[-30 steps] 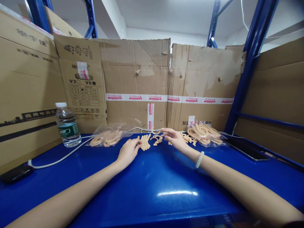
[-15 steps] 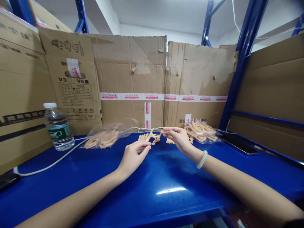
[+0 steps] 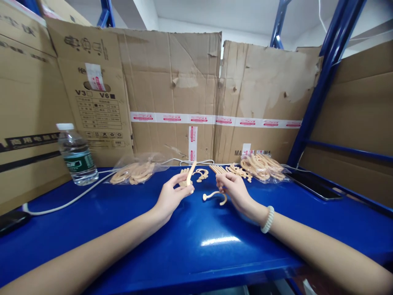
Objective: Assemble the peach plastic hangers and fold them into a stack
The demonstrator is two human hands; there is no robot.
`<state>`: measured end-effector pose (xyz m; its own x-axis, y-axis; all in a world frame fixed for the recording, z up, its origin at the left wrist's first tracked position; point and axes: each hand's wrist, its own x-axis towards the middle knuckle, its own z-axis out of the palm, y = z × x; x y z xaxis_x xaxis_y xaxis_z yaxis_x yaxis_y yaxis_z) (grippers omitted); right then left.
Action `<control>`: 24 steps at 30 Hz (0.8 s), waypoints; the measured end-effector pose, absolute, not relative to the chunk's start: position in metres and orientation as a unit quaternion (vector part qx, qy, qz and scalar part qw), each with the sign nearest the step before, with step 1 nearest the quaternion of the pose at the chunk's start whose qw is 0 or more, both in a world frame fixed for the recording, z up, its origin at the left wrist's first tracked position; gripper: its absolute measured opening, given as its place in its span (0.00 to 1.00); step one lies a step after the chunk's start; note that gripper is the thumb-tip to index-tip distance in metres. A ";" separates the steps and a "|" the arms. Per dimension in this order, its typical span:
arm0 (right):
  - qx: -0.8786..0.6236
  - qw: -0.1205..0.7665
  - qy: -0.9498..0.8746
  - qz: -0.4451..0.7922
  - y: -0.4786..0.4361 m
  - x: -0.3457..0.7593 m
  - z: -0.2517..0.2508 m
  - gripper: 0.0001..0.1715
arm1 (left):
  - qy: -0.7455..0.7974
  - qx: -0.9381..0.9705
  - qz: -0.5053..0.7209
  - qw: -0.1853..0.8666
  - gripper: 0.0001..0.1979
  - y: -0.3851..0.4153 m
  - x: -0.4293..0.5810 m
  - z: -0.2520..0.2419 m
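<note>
My left hand pinches a straight beige plastic strip that stands up from its fingers. My right hand grips a curved beige hook-shaped piece that hangs toward the left just above the blue shelf top. Between and behind the hands lie more loose beige pieces and a small row of straight strips.
A clear bag of beige pieces lies at the back left, another bag at the back right. A water bottle stands at the left, with a white cable and a dark phone. Cardboard boxes wall the back; a tablet lies right.
Both hands have drawn back from the loose pile toward me, each lifting a piece: the left now holds a straight strip, the right a curved hook.
</note>
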<state>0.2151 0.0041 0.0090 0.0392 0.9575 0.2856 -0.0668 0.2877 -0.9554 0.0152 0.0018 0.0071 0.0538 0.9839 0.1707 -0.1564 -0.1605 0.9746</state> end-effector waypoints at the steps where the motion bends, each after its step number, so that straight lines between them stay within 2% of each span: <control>1: -0.428 0.562 -0.573 0.416 0.005 0.216 0.009 0.18 | 0.396 0.503 0.564 0.522 0.31 0.002 0.016 0.006; 3: -0.450 0.488 -0.661 0.351 0.005 0.219 0.011 0.14 | 0.385 0.482 0.563 0.550 0.29 0.003 0.016 0.004; 6: -0.444 0.372 -0.793 0.188 0.003 0.224 0.016 0.08 | 0.375 0.466 0.562 0.572 0.19 0.005 0.016 0.000; 9: -0.412 0.283 -0.863 0.070 0.001 0.228 0.017 0.13 | 0.371 0.459 0.568 0.574 0.15 0.005 0.016 -0.001; 11: -0.391 0.251 -0.884 0.046 0.002 0.228 0.015 0.15 | 0.366 0.466 0.565 0.574 0.15 0.004 0.017 -0.001; 15: -0.391 0.234 -0.887 0.074 0.007 0.227 0.012 0.02 | 0.356 0.487 0.551 0.576 0.17 0.003 0.018 -0.002; 18: -0.413 0.242 -0.869 0.123 0.010 0.228 0.012 0.03 | 0.344 0.499 0.547 0.578 0.17 0.002 0.018 -0.004; 24: -0.389 0.367 -0.730 0.426 0.012 0.230 0.010 0.05 | 0.336 0.521 0.539 0.570 0.18 0.003 0.018 -0.006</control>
